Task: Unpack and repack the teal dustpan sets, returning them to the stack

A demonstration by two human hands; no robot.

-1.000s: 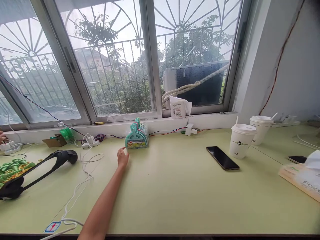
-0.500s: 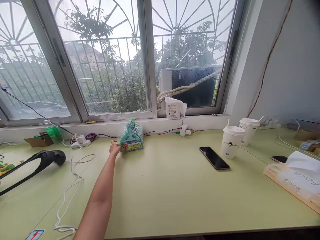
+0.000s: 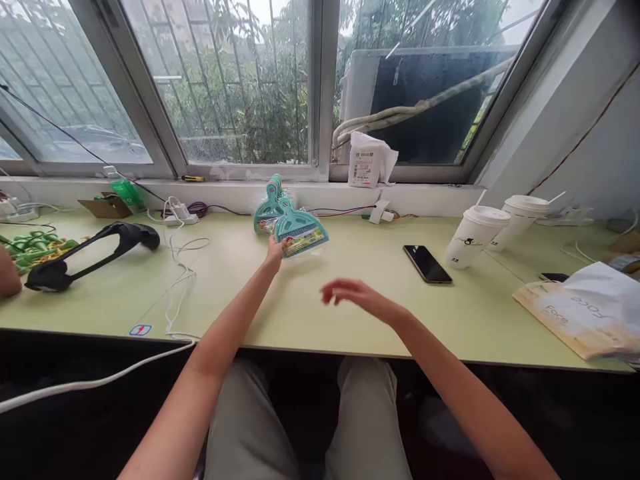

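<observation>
My left hand (image 3: 275,252) grips the lower left corner of a teal mini dustpan and brush set (image 3: 301,231) in clear packaging with a printed label. It is held tilted, in front of a stack of similar dustpan sets (image 3: 271,200) by the window sill. Part of the stack is hidden behind the held set. My right hand (image 3: 353,293) hovers over the table to the right of the held set, its fingers loosely stretched, slightly blurred and holding nothing.
A black phone (image 3: 427,264), two white lidded cups (image 3: 475,237) and a tissue pack (image 3: 560,307) lie to the right. On the left are a black curved frame (image 3: 100,253), white cables (image 3: 185,273), green items (image 3: 37,250) and another person's arm (image 3: 7,275).
My left hand has drawn one dustpan set out of the stack, toward me and to the right. My right hand has come into view. The view has tilted down, showing my legs.
</observation>
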